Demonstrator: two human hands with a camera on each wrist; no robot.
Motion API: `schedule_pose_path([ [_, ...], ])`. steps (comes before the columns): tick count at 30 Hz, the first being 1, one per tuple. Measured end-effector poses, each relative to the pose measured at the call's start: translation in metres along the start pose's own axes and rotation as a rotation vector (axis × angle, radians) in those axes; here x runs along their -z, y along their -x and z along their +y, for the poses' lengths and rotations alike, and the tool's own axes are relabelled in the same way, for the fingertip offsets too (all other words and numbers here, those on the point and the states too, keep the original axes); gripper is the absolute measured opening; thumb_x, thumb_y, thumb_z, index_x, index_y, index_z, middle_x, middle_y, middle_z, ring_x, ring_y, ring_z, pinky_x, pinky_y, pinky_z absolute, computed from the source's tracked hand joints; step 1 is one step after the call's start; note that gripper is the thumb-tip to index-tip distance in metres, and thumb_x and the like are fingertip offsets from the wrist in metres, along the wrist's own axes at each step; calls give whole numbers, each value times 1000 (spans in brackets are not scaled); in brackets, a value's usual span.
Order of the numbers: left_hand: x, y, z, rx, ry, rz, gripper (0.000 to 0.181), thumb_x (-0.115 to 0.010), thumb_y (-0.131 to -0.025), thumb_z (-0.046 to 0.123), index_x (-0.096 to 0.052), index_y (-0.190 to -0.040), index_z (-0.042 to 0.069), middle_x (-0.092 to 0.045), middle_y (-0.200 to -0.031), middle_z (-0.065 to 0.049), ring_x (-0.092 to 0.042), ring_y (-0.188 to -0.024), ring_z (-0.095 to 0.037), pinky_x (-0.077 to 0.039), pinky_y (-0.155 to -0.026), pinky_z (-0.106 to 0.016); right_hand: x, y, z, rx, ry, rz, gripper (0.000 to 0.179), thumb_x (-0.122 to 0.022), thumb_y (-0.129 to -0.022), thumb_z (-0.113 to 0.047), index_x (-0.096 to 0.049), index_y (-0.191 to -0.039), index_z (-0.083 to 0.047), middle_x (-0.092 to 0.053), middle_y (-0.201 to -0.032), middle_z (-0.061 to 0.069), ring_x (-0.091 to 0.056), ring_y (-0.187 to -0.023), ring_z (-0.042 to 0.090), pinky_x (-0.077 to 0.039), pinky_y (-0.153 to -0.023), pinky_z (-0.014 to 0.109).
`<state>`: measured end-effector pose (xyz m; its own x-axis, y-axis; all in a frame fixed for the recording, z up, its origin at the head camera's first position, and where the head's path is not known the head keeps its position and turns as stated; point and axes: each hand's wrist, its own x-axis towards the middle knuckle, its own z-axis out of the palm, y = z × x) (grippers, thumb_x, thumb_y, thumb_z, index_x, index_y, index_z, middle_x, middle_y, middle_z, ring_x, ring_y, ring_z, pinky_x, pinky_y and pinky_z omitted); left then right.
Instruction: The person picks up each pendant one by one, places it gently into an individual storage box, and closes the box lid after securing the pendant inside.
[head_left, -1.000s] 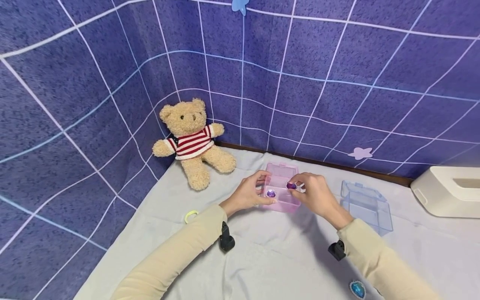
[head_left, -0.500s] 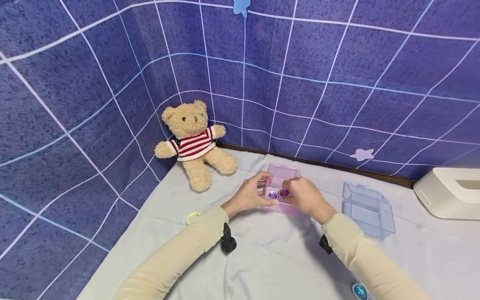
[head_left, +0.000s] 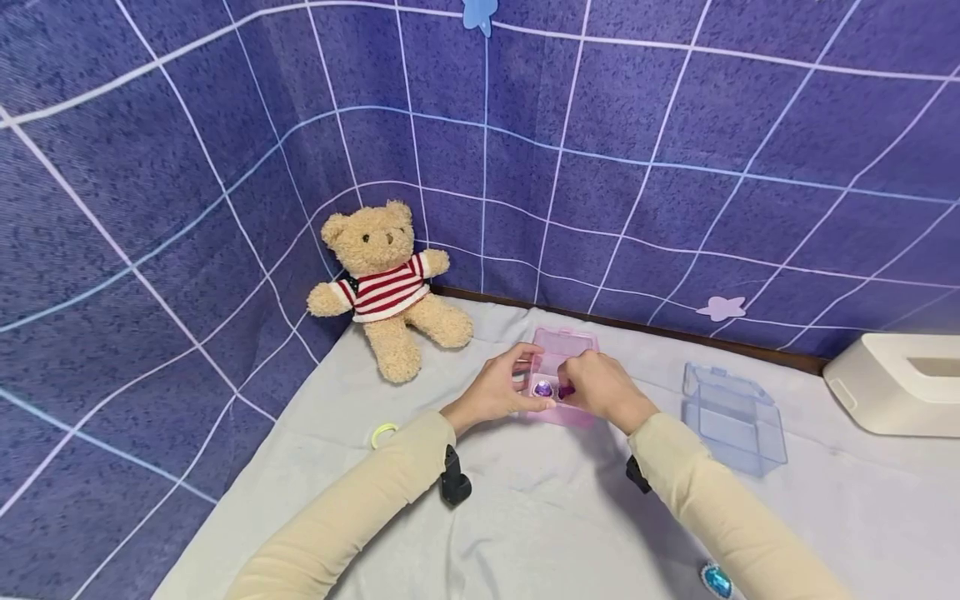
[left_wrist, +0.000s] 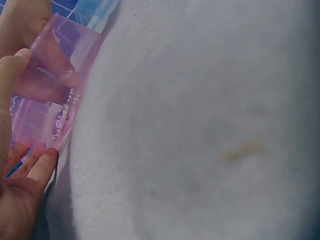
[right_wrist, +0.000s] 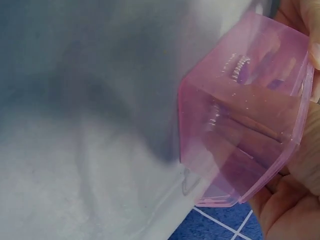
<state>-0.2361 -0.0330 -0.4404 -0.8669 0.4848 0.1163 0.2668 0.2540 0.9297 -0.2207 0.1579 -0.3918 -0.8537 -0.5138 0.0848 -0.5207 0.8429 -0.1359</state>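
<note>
Pink box (head_left: 558, 377) gripped by left hand (head_left: 495, 387); right hand (head_left: 600, 387) pinching purple gem (head_left: 566, 390); clear box (head_left: 731, 412) beside.

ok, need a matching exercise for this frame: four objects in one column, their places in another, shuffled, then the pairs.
Things:
1. tan teddy bear in a red-striped shirt
2. pink translucent plastic box
3. clear blue plastic box
4. yellow-green ring

Places:
A. between the left hand and right hand
B. on the cloth beside the left sleeve
C. seated in the back corner
D. right of the right hand, apart from it

Pairs: 1-C, 2-A, 3-D, 4-B
</note>
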Motion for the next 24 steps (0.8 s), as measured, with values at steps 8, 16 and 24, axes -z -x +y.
schedule_pose_path([
  [8, -1, 0, -2, -16, -27, 6, 82, -87, -68, 7, -44, -138, 5, -50, -140, -17, -53, -126, -31, -51, -98, -29, 1, -1, 0, 6, -24, -17, 22, -83, -70, -13, -62, -61, -14, -56, -55, -6, -49, -52, 12, -47, -53, 30],
  [16, -12, 5, 5, -4, -136, 15, 97, -87, -70, 23, -31, -149, 16, -37, -151, -12, -41, -137, -30, -42, -109, -43, 18, 37, 11, 160, -119, 279, 24, -81, -72, -8, -70, -91, 0, -72, -90, 13, -68, -82, 27, -58, -76, 40],
  [24, -34, -1, 70, -255, -256, 175, 95, -87, -70, 33, -34, -149, 24, -26, -158, -3, -23, -147, -26, -29, -116, -52, 52, 121, 35, 109, -168, 538, 45, -83, -69, -8, -67, -111, -4, -71, -109, 11, -68, -92, 22, -58, -71, 31],
])
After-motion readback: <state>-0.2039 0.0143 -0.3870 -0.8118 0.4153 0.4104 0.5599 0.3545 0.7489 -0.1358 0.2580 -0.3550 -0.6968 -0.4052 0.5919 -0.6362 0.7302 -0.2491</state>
